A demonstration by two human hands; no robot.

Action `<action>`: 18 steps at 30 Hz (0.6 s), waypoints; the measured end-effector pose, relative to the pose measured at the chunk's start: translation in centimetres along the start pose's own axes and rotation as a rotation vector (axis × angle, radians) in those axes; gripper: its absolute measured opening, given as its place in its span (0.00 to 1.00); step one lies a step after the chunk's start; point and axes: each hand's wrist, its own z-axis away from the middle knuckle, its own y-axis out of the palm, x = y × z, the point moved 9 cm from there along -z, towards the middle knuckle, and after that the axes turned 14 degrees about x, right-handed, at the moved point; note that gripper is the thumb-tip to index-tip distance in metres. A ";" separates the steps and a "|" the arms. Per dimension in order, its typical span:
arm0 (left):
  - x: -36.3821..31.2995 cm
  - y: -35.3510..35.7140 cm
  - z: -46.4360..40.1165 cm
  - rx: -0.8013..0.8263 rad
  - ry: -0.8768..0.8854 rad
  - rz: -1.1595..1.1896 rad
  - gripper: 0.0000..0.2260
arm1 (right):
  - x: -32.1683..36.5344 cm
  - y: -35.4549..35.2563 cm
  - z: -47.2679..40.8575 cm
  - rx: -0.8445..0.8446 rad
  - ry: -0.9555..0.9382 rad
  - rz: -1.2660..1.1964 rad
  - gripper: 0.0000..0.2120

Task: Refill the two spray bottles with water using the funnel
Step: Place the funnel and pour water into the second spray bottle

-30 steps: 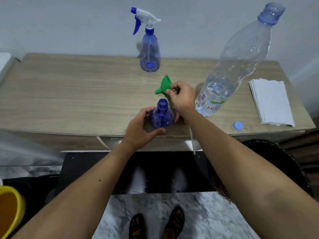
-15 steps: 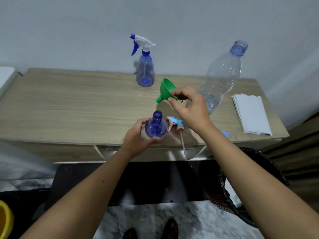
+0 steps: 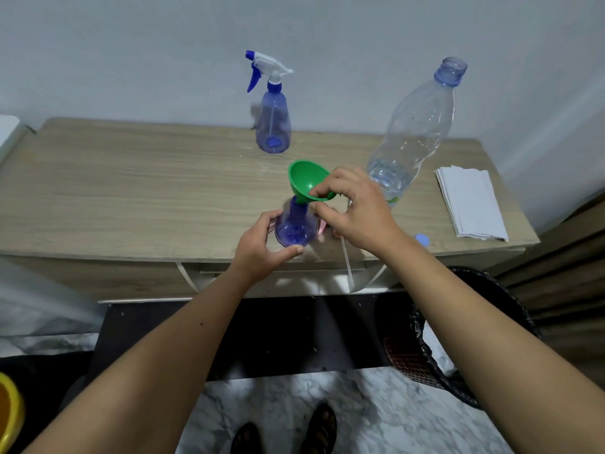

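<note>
Two bare forearms reach into view from the bottom corners, no sleeves, watch or rings visible on either; a small dark mole marks the left forearm. The left hand (image 3: pixel 262 247) and right hand (image 3: pixel 357 208) are ungloved. Below, both feet wear dark open-toed sandals (image 3: pixel 284 434) with woven straps.

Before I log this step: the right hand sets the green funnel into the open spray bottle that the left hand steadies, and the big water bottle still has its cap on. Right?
Not quite. In the head view the big water bottle is uncapped, its neck open. The rest holds: the right hand holds the green funnel in the open spray bottle, gripped by the left hand.
</note>
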 end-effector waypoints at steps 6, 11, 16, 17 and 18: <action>0.3 0.0 -0.1 -0.006 0.010 0.028 0.41 | -0.1 0.9 -0.3 0.050 0.004 0.015 0.06; 0.3 0.0 -0.1 -0.006 0.026 0.037 0.41 | 0.2 1.5 -0.3 0.037 -0.019 -0.007 0.08; 0.1 0.1 0.0 -0.004 0.030 0.035 0.40 | 0.1 1.8 -0.4 0.026 -0.011 0.024 0.10; 0.0 0.1 0.0 -0.004 0.033 0.033 0.39 | 0.2 1.8 -0.4 0.023 -0.013 0.029 0.10; 0.0 0.1 0.0 -0.005 0.034 0.031 0.39 | 0.2 1.8 -0.4 0.020 -0.013 0.027 0.10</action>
